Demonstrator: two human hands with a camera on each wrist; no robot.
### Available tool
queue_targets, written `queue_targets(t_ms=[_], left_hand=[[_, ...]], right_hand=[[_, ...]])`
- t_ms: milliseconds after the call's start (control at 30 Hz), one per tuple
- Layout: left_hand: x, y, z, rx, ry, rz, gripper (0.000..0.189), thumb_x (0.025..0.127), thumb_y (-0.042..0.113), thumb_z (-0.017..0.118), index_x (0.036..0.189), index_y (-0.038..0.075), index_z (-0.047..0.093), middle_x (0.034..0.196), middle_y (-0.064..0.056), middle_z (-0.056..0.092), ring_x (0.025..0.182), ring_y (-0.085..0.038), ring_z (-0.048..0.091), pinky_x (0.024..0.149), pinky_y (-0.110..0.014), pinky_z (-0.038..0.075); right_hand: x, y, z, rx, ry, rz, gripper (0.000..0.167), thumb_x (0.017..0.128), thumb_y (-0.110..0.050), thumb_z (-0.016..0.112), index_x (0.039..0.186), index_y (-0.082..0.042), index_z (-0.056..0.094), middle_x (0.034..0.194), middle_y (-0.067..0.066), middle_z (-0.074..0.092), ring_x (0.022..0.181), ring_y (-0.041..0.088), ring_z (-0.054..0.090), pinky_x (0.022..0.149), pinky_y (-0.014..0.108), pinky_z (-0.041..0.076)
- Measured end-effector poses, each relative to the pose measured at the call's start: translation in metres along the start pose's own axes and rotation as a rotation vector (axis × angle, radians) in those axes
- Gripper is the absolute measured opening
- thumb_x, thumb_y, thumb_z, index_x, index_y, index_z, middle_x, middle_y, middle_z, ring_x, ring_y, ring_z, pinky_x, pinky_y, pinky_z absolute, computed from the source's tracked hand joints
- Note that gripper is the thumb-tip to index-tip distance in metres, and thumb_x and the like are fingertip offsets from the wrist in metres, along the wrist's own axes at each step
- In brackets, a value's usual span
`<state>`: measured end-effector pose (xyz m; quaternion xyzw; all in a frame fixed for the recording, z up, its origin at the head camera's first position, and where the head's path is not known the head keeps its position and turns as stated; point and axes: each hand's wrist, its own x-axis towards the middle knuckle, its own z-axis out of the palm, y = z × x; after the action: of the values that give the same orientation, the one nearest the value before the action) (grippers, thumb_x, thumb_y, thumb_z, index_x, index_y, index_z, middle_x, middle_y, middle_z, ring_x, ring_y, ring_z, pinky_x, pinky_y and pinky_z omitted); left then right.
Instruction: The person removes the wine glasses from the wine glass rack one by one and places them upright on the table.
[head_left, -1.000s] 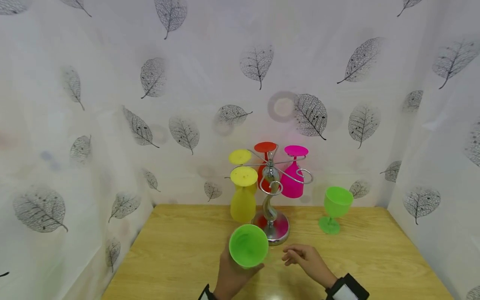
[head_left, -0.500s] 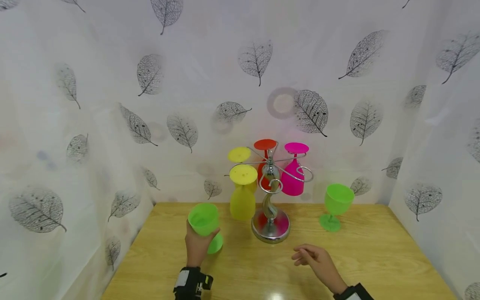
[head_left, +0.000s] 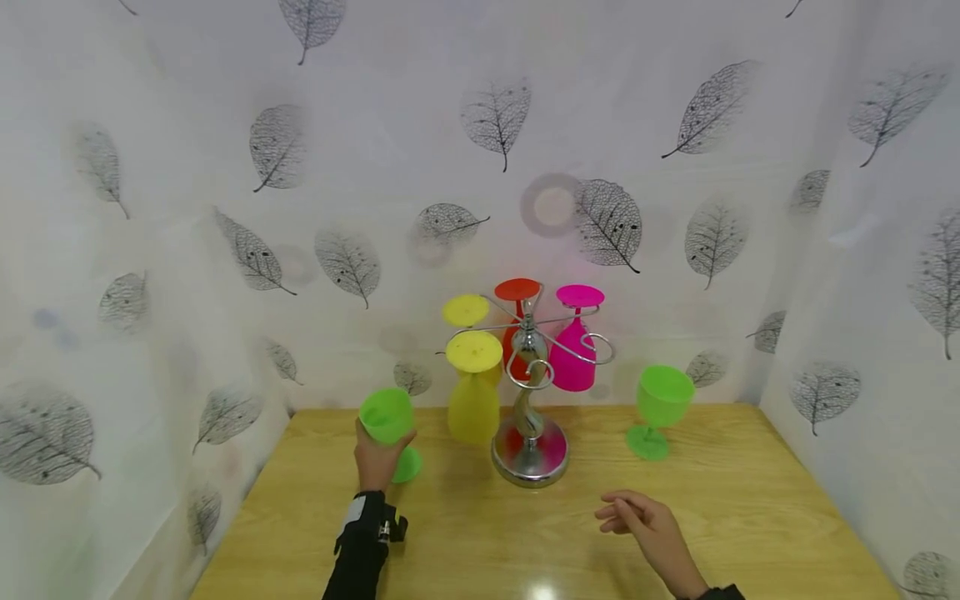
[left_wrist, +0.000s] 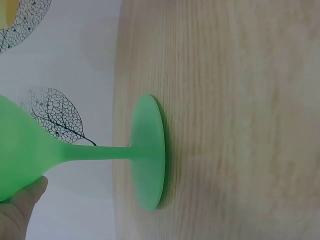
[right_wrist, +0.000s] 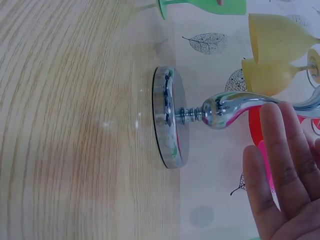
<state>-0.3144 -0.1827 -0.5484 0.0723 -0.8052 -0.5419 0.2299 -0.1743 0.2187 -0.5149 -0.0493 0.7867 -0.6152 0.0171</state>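
Note:
My left hand (head_left: 375,463) grips a green goblet (head_left: 386,416) by its bowl at the left of the table. The goblet is upright, and in the left wrist view its round foot (left_wrist: 148,160) sits right at the wood with a thin shadow beside it. Only a fingertip and part of the bowl show there. My right hand (head_left: 651,533) hovers over the front right of the table, fingers loosely extended and holding nothing. In the right wrist view its fingers (right_wrist: 282,165) overlap the metal goblet rack (right_wrist: 170,117).
The chrome rack's base (head_left: 530,457) stands mid-table. From its wire arms hang two yellow goblets (head_left: 474,408), a red goblet (head_left: 517,289) and a pink goblet (head_left: 573,362), all upside down. Another green goblet (head_left: 664,397) stands upright at the right. A leaf-patterned sheet (head_left: 420,108) encloses the back and sides.
My left hand has carried the green goblet from in front of the rack leftward and back, down to the table. The right hand has drifted slightly right.

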Motion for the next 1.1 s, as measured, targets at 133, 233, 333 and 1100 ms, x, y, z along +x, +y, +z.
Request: queue_targets(t_ms=[133, 233, 333, 1100], left_hand=[[0.01, -0.003, 0.001, -0.01, 0.009, -0.013, 0.091, 0.071, 0.021, 0.082, 0.14, 0.002, 0.026, 0.127, -0.028, 0.051, 0.117, -0.044, 0.052, 0.097, -0.057, 0.043], [0.014, -0.004, -0.001, -0.006, 0.011, -0.035, 0.094, 0.071, 0.022, 0.082, 0.142, 0.002, 0.023, 0.128, -0.029, 0.05, 0.117, -0.045, 0.051, 0.097, -0.058, 0.042], [0.016, -0.006, -0.002, -0.016, -0.002, -0.06, 0.096, 0.071, 0.022, 0.082, 0.143, 0.004, 0.022, 0.131, -0.028, 0.049, 0.119, -0.044, 0.049, 0.098, -0.058, 0.041], [-0.045, 0.017, 0.004, 0.146, 0.162, 0.148, 0.082, 0.079, -0.003, 0.07, 0.146, -0.001, 0.022, 0.145, -0.027, 0.029, 0.133, -0.044, 0.032, 0.106, -0.057, 0.032]], right_hand=[[-0.002, 0.0, -0.004, -0.001, 0.001, 0.007, 0.037, 0.101, -0.018, 0.041, 0.118, 0.012, 0.054, 0.095, 0.013, 0.072, 0.076, 0.008, 0.068, 0.071, 0.026, 0.057], [-0.002, 0.0, -0.007, 0.003, -0.004, 0.025, 0.038, 0.101, -0.019, 0.04, 0.118, 0.012, 0.055, 0.096, 0.015, 0.071, 0.077, 0.008, 0.068, 0.071, 0.026, 0.056], [-0.003, 0.001, -0.009, 0.006, -0.007, 0.043, 0.038, 0.101, -0.02, 0.04, 0.118, 0.012, 0.055, 0.096, 0.015, 0.071, 0.077, 0.008, 0.068, 0.072, 0.025, 0.056], [-0.009, 0.008, -0.008, -0.008, 0.051, -0.077, 0.032, 0.1, -0.012, 0.044, 0.111, 0.016, 0.055, 0.088, 0.005, 0.073, 0.072, 0.008, 0.068, 0.066, 0.027, 0.057]])
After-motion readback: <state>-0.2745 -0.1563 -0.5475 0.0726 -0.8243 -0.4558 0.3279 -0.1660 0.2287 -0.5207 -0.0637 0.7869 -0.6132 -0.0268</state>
